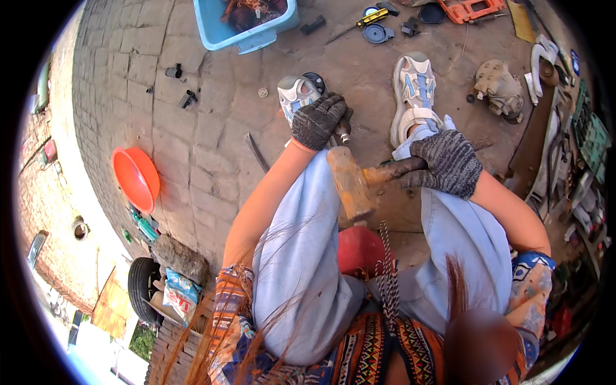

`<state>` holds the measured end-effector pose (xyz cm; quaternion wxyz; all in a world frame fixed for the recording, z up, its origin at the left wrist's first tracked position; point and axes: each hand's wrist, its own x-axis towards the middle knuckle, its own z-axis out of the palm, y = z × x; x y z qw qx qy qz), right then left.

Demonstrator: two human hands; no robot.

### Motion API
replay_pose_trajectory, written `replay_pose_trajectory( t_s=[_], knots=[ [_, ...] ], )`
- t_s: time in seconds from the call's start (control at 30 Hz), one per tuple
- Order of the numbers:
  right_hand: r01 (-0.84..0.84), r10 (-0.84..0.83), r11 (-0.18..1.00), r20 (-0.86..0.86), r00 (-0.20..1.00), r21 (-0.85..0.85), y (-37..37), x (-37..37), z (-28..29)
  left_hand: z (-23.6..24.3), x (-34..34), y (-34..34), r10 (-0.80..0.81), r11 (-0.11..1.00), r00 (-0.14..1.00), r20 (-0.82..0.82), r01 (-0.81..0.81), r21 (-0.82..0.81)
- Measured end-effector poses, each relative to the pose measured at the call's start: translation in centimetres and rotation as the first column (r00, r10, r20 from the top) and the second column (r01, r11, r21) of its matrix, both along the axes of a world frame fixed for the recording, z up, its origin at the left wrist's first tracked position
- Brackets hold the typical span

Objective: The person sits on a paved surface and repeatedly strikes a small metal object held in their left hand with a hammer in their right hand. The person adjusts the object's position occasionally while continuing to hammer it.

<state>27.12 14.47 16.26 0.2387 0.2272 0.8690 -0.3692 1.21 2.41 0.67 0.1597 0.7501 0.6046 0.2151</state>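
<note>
One pkg seen: crumpled blue/white printed bag (180, 290), lower left, beside tyre (141, 289). No signs or screens visible.

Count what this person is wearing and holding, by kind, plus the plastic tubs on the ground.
Gloves: 2, left and right
Sneakers: 2
Hammer: 1
Orange basin: 1
Blue tub: 1
Total: 7
</note>
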Motion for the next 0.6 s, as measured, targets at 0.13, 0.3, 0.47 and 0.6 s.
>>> replay_pose_trajectory(
  t_s=[0.13, 0.3, 0.47, 0.6],
  knots=[
    [-0.028, 0.024, 0.998, 0.055, 0.998, 0.059, 0.5, -1.1, -1.3, -0.3, -0.5, -0.6, 0.030, 0.999, 0.999, -0.031, -0.030, 0.012],
    [0.002, 0.003, 1.000, -0.390, 0.921, 0.013, -1.3, 0.1, -0.1, 0.1, -0.4, -0.6, 0.031, 0.999, 0.999, 0.031, -0.030, -0.034],
    [0.091, -0.103, 0.995, -0.427, 0.898, -0.049, -0.9, 0.0, -0.5, 0.0, -0.7, -0.3, 0.023, 0.999, 1.000, 0.001, -0.023, 0.045],
    [0.173, -0.176, 0.984, -0.332, 0.927, -0.038, -0.6, 0.1, -0.5, 0.2, -0.6, -0.2, 0.018, 0.999, 0.999, 0.041, -0.019, 0.041]
  ],
)
